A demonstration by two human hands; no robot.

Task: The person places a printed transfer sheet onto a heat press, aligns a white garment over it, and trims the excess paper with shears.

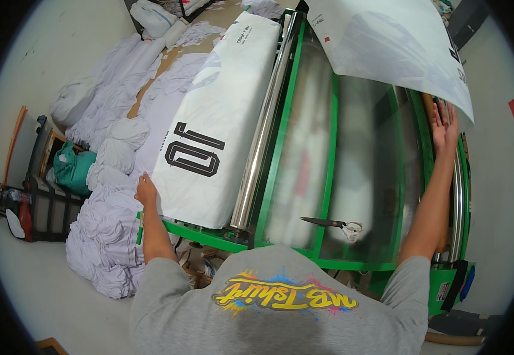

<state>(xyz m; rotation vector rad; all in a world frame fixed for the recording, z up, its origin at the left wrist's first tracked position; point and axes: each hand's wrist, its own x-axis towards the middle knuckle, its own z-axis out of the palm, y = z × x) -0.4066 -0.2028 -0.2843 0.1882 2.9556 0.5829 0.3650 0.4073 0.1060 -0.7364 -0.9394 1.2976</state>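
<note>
A wide white printed sheet (218, 112) with black markings drapes over the left side of a green-framed table (280, 118) with a glass top and a metal roller (263, 127). My left hand (145, 190) grips the sheet's lower left edge. Another stretch of the white sheet (387, 41) lifts over the far right. My right hand (444, 125) reaches up with fingers spread, touching its lower edge by the right rail. Scissors (334, 225) lie on the glass near me.
Heaps of white cloth (109, 236) pile on the floor to the left, beside a teal bag (72, 168) and a dark crate (44, 207). More white bundles (156, 18) lie far left. A second roller (458, 195) runs along the right rail.
</note>
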